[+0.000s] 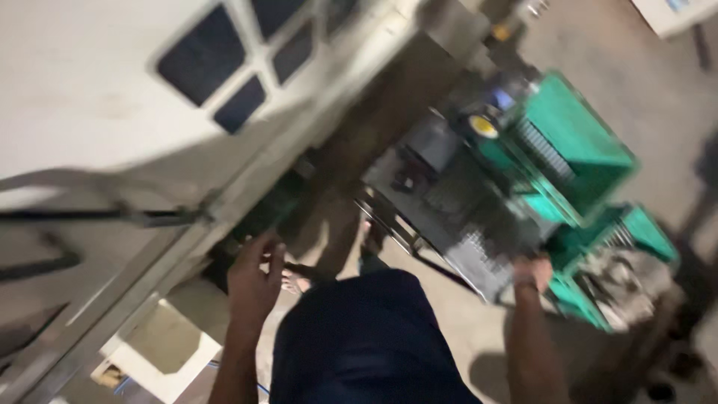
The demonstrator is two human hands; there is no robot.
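shirt (pixel 366 344) fills the bottom centre, dark blue, yours, nearest the camera. frame is motion-blurred, so fine detail is soft.

your left hand (pixel 254 280) is raised just left of it, back of hand to the camera, fingers loosely spread and part curled, holding nothing. it hangs close to the dark gap under the long pale metal beam (pixel 224 198) that runs diagonally from lower left toward upper centre. touching or just short of that edge, cannot tell.

your right hand (pixel 532 271) is out to the right, forearm straight up from the bottom edge. it sits against the lower corner of the dark grey metal block (pixel 456 206) of the machine. fingers are hidden by blur and the block edge, so how far it is closed, or whether it grips, cannot tell.

between the hands, your bare feet (pixel 366 239) show on the concrete floor (pixel 449 337).

left and low, a white boxy piece (pixel 161 352) lies under the beam.

beyond the right hand, the green machine body (pixel 576 150) stands tilted in view, with a yellow round part (pixel 484 126) near its top left and a second green section (pixel 636 239) lower right.

farthest, upper left, a pale panel with dark square windows (pixel 224 60).
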